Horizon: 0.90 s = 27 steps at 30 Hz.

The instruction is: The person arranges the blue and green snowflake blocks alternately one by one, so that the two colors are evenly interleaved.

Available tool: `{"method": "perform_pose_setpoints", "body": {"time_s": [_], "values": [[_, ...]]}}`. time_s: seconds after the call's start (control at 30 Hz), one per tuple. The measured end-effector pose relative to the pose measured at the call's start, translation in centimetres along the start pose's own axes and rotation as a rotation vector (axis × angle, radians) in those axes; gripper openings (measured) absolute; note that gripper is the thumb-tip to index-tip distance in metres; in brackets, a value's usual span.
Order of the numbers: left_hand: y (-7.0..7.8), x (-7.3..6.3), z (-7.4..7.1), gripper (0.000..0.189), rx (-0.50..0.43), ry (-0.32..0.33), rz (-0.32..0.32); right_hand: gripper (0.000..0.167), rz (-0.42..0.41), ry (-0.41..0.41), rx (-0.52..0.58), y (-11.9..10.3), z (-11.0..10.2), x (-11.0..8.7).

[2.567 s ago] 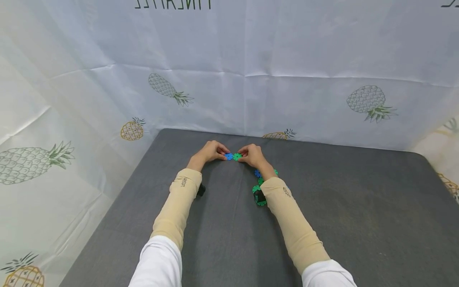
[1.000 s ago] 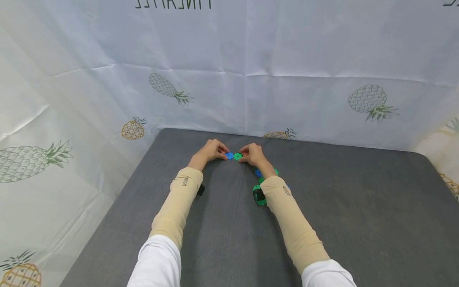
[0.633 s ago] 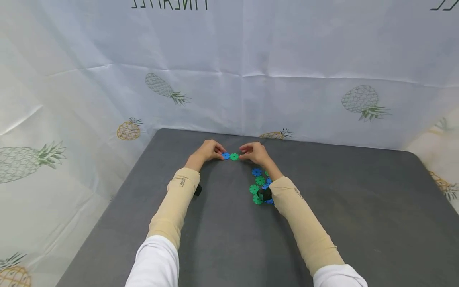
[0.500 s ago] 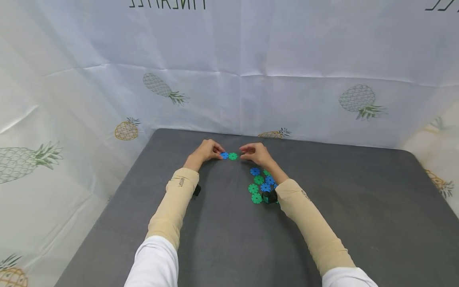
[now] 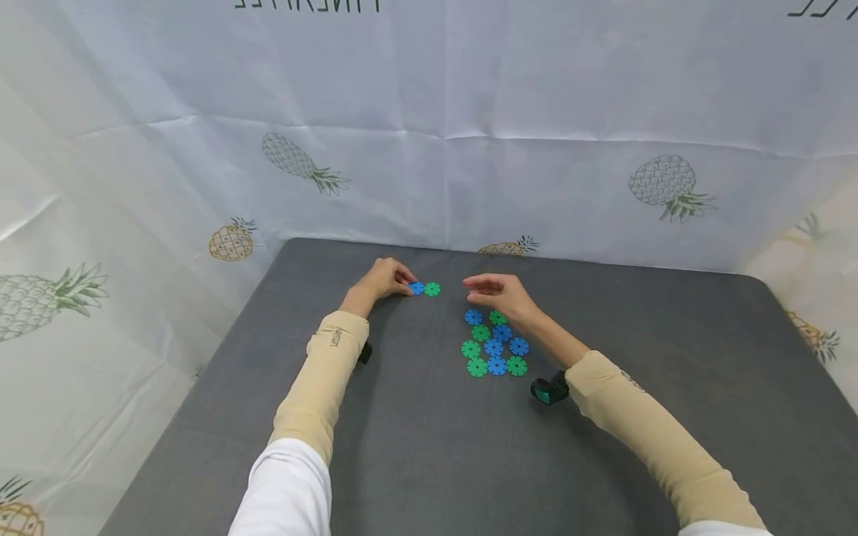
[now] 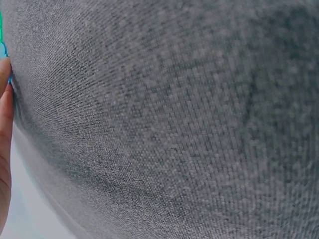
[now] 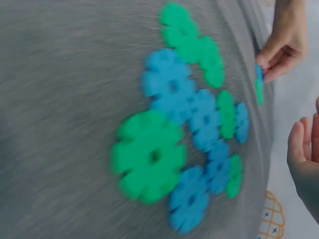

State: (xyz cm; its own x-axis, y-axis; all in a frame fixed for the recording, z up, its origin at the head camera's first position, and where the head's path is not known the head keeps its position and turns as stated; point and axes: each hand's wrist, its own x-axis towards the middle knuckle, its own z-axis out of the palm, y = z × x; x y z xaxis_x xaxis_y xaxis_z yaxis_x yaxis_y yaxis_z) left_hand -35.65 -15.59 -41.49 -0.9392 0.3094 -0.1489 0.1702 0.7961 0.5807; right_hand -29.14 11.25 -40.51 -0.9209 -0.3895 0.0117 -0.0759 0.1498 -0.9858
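My left hand (image 5: 385,279) pinches the edge of a blue notched disc (image 5: 416,288), a flat snowflake-like building piece, between thumb and fingers. A green notched disc (image 5: 432,289) is joined edge to edge at its right side. In the left wrist view only my left fingertips (image 6: 5,94) and a sliver of both discs show at the left edge. My right hand (image 5: 504,295) holds nothing, its fingers loosely extended toward the left, just beyond a group of loose discs. The right wrist view shows this hand (image 7: 306,149) at the right edge, apart from the discs.
Several loose blue and green notched discs lie close together on the grey cloth-covered table (image 5: 415,447), among them a green disc (image 5: 517,365) and a blue disc (image 5: 497,365). A white pineapple-print curtain (image 5: 402,186) hangs behind the table's far edge.
My right hand has let go of the green disc and moved right, uncovering the loose discs. My left hand keeps its pinch on the blue disc, with the green one attached.
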Motion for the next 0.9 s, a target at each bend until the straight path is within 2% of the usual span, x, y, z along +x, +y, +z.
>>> {"method": "perform_pose_setpoints", "body": {"time_s": [0.2, 0.37, 0.5, 0.7, 0.8, 0.9], "values": [[-0.1, 0.2, -0.1, 0.025, 0.02, 0.007, 0.019, 0.037, 0.037, -0.017, 0.062, 0.7, -1.5, -3.1], [0.1, 0.1, 0.1, 0.026, 0.026, 0.005, 0.021, 0.037, 0.046, -0.023, 0.032, 2.1, -2.9, -6.2], [0.0, 0.0, 0.3, 0.026, 0.017, -0.009, 0.011, 0.038, 0.019, -0.032, 0.006, 3.0, -3.9, -7.9], [-0.1, -0.2, 0.5, 0.027, 0.004, -0.006, 0.024, 0.04, -0.024, -0.109, -0.033, 4.5, -5.0, -9.3], [-0.1, -0.3, 0.4, 0.026, 0.013, 0.005, 0.024, 0.04, -0.057, -0.155, -0.093, 4.9, -5.1, -9.4], [-0.1, -0.2, 0.4, 0.026, 0.002, 0.003, 0.018, 0.035, -0.097, -0.152, -0.145, 5.3, -5.2, -9.3]]}}
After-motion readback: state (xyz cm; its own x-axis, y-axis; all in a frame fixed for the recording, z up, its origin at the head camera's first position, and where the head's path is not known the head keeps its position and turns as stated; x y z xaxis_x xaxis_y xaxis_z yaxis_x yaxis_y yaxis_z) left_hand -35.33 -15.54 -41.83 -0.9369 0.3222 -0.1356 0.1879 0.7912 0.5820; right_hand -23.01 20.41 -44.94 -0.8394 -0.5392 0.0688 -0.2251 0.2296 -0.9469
